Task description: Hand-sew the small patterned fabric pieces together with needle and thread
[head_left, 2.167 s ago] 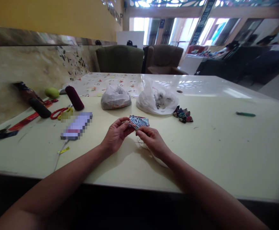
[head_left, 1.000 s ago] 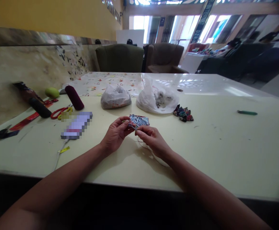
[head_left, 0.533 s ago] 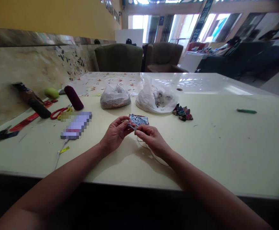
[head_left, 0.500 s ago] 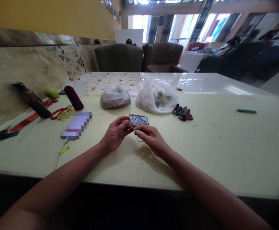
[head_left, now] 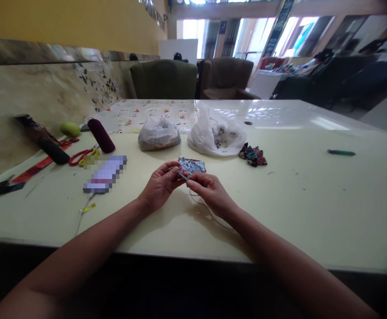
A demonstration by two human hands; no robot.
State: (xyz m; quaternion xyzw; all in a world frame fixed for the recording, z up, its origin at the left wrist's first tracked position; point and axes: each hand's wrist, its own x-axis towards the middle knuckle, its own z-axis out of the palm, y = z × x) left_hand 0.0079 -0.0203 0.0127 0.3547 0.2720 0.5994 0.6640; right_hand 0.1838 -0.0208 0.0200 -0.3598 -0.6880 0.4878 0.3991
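Both hands meet above the pale yellow table (head_left: 313,208). My left hand (head_left: 160,186) is closed on the left edge of a small folded patterned fabric piece (head_left: 192,165), blue, white and red. My right hand (head_left: 208,191) is closed in a pinch at the fabric's near edge, on what looks like a thin needle. A thin thread (head_left: 210,215) trails from the pinch back along the table under my right wrist.
Two white plastic bags (head_left: 159,134) (head_left: 217,133) sit behind the hands, with a pile of folded fabric pieces (head_left: 253,156) to their right. At the left lie red scissors (head_left: 79,156), a maroon roll (head_left: 101,135), a black roll (head_left: 52,149), a green ball (head_left: 70,129). A green pen (head_left: 341,153) lies far right.
The hands stay together on the fabric with only small finger shifts. The thread under my right wrist has drawn straighter. The view has tilted slightly.
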